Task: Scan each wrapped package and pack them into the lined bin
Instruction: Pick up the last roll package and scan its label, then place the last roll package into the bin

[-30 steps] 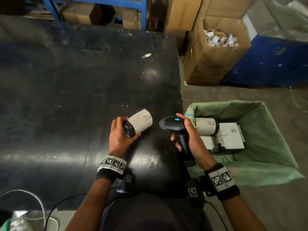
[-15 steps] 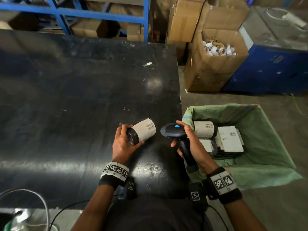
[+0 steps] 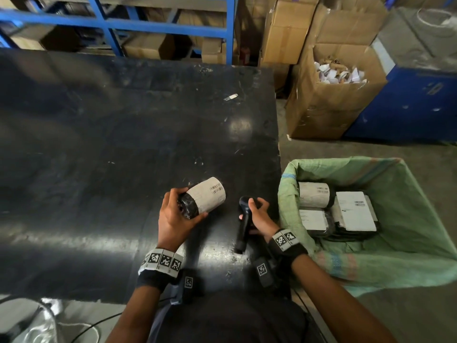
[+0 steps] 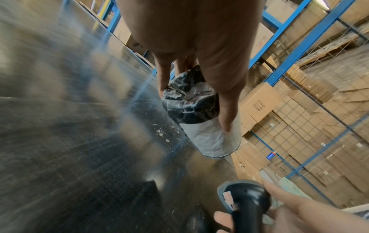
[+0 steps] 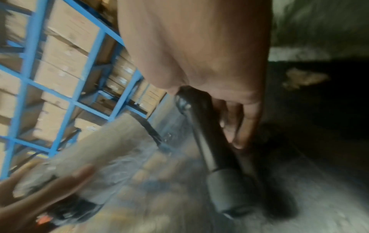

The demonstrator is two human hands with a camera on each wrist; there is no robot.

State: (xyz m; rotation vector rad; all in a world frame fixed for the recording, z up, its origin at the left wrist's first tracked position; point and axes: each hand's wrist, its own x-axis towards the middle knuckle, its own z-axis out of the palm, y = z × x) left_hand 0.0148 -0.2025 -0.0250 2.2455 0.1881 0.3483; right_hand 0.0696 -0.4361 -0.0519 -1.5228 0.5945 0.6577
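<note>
you are in a warehouse: blue steel racking (image 3: 158,26) stacked with cardboard boxes (image 3: 284,30) stands beyond your hands, past a worn black packing table (image 3: 123,132).

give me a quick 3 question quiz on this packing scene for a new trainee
1. True or false: the left hand grips a rolled package by its black-wrapped end.
2. Which does the right hand hold? A) a tape gun B) a handheld scanner C) a flat package
3. Fill in: the packages already packed lie in the bin with the ____ liner.

Key
1. True. The fingers curl round the dark end, and the barcode label faces up at the far end.
2. B. The fingers are wrapped round its black handle over the table.
3. Green. One rolled package and several flat ones lie inside.
</note>
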